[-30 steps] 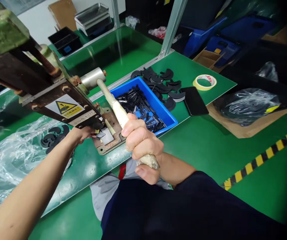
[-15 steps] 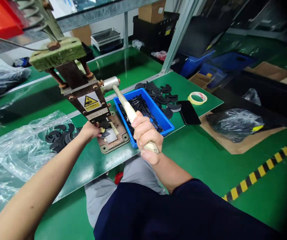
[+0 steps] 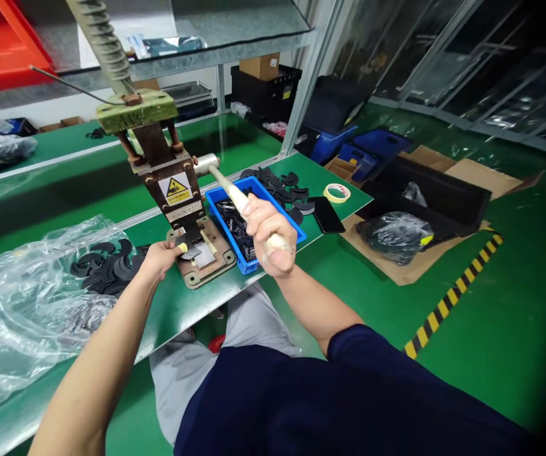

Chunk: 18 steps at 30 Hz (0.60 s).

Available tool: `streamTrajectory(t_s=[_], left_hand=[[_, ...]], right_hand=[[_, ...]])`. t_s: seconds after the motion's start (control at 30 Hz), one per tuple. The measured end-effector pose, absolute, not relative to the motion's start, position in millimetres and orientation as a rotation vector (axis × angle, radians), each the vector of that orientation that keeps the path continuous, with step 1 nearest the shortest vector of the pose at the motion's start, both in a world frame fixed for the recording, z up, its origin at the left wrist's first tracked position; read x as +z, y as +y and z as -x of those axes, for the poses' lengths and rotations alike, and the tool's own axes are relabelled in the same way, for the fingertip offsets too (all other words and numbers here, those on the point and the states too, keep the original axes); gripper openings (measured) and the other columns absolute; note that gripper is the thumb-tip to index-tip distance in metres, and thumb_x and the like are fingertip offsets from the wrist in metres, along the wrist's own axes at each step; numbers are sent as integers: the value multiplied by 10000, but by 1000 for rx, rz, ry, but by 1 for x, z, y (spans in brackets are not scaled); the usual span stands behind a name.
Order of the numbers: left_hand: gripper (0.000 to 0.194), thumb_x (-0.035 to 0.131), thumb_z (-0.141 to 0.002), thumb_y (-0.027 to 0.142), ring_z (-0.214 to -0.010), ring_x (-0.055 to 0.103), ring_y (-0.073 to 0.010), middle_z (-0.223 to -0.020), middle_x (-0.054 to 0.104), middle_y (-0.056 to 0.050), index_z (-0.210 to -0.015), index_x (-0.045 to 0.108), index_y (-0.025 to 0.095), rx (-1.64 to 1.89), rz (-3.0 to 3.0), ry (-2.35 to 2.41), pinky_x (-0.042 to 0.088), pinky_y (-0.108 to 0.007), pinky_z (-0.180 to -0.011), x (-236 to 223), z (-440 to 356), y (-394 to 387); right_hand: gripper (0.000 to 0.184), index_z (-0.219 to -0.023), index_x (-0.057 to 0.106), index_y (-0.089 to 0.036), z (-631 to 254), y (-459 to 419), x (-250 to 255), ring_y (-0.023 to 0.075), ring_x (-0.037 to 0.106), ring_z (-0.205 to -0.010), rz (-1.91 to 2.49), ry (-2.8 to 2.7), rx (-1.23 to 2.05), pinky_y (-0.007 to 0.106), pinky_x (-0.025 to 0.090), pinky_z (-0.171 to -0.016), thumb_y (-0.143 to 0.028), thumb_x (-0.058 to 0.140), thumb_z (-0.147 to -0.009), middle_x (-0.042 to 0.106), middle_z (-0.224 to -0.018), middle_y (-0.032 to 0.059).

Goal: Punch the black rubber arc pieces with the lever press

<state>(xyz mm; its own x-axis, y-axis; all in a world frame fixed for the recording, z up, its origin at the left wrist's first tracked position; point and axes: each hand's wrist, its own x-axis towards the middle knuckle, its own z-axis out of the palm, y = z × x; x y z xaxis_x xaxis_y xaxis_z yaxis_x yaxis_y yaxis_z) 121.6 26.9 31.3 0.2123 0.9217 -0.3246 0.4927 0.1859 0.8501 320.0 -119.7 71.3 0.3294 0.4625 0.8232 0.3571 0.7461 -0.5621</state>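
Observation:
My right hand (image 3: 273,235) is wrapped round the pale lever handle (image 3: 236,196) of a hand press (image 3: 171,171). The lever slopes down from the press's side toward me. At the press base (image 3: 220,254), my left hand (image 3: 161,258) pinches a dark curved plastic piece (image 3: 188,249) under the ram; a yellow finger cover shows at a fingertip. Left of the press, several black crescent-shaped pieces (image 3: 106,269) lie on and by a clear plastic bag (image 3: 26,316). Right of it stands a blue bin (image 3: 249,269) with small black parts.
More black crescent pieces (image 3: 277,187) lie behind the bin, near a phone (image 3: 327,215) and a tape roll (image 3: 337,192). A metal shelf post (image 3: 304,82) rises at the bench's back. On the floor to the right lies cardboard (image 3: 410,275) with a bagged black item (image 3: 396,235).
The view has shifted, showing more of the right side. The lever handle seems a little higher relative to the press. My left hand still holds the piece at the base, its fingers now more visible.

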Motion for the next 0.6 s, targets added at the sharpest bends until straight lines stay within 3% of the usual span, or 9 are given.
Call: streamTrajectory(t_s=[0.1, 0.17, 0.3, 0.37, 0.43, 0.5, 0.6], left_hand=[[263, 775, -527, 187, -472, 474, -84, -491, 528, 45, -572, 517, 170, 602, -1339, 1372, 393, -190, -478, 29, -125, 25], [283, 764, -535, 179, -480, 503, -78, -514, 531, 53, -595, 487, 172, 683, -1272, 1356, 436, -189, -506, 30, -123, 22], [328, 766, -526, 222, -506, 546, -74, -579, 562, 50, -661, 470, 178, 798, -1144, 1277, 487, -204, -556, 35, -104, 9], [372, 787, -512, 280, -498, 529, -71, -582, 560, 51, -685, 472, 185, 807, -1140, 1205, 465, -202, -540, 37, -90, -3], [419, 812, -496, 337, -501, 519, -77, -582, 556, 52, -702, 478, 191, 794, -1143, 1134, 448, -211, -532, 40, -77, -17], [453, 838, -479, 365, -525, 530, -85, -607, 570, 48, -718, 497, 188, 771, -1120, 1076, 452, -219, -543, 42, -68, -31], [493, 881, -460, 367, -562, 555, -85, -656, 604, 38, -753, 538, 169, 738, -1025, 1008, 467, -212, -564, 46, -59, -49]], right_hand=[[409, -940, 601, -302, -320, -106, 115, 207, 617, -945, 485, -1250, 44, 548, 442, -1091, -684, 541, -805, 580, -826, -4], [504, -1141, 577, -307, -322, -95, 141, 209, 621, -1098, 455, -1284, 78, 506, 455, -1101, -693, 560, -818, 625, -1030, 15], [617, -1369, 440, -300, -317, -87, 148, 207, 508, -1347, 683, -1197, 101, 400, 463, -1119, -547, 649, -843, 507, -1431, 61], [531, -1314, 508, -251, -307, -92, 123, 198, 553, -1281, 877, -1153, 176, 366, 503, -1068, -496, 641, -863, 542, -1396, 91], [374, -1112, 634, -198, -293, -99, 88, 181, 629, -1119, 1089, -1202, 373, 342, 535, -994, -489, 614, -878, 660, -1186, 87], [343, -991, 684, -161, -277, -106, 52, 176, 669, -957, 1183, -1249, 531, 338, 564, -891, -477, 604, -883, 708, -1011, 83], [373, -1091, 691, -151, -254, -109, 15, 173, 683, -889, 1189, -1323, 697, 324, 571, -805, -450, 614, -883, 726, -996, 85]])
